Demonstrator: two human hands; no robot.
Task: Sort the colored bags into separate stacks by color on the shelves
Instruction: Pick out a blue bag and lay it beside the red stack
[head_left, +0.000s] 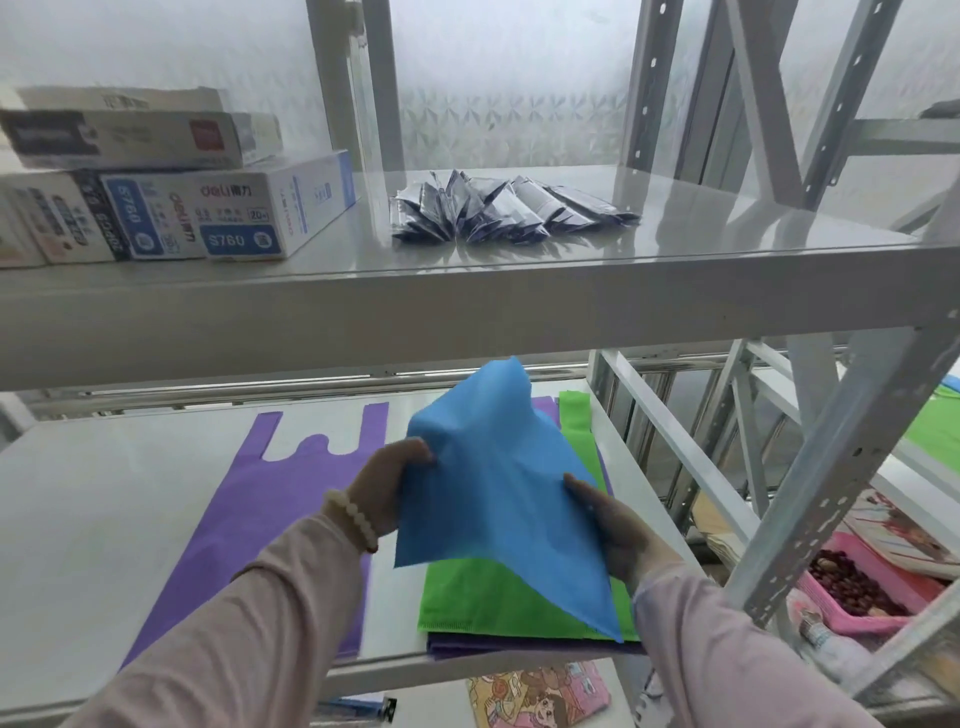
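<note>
Pinching the blue bag (493, 483) by both side edges, left hand (385, 487) and right hand (623, 535), we hold it raised over the green bag (467, 597), long axis pointing away, purple bag (249, 499) leftward.

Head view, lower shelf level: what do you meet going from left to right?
purple bag lying flat → left hand → blue bag, gripped by both hands → right hand → pink basket, far right
</note>
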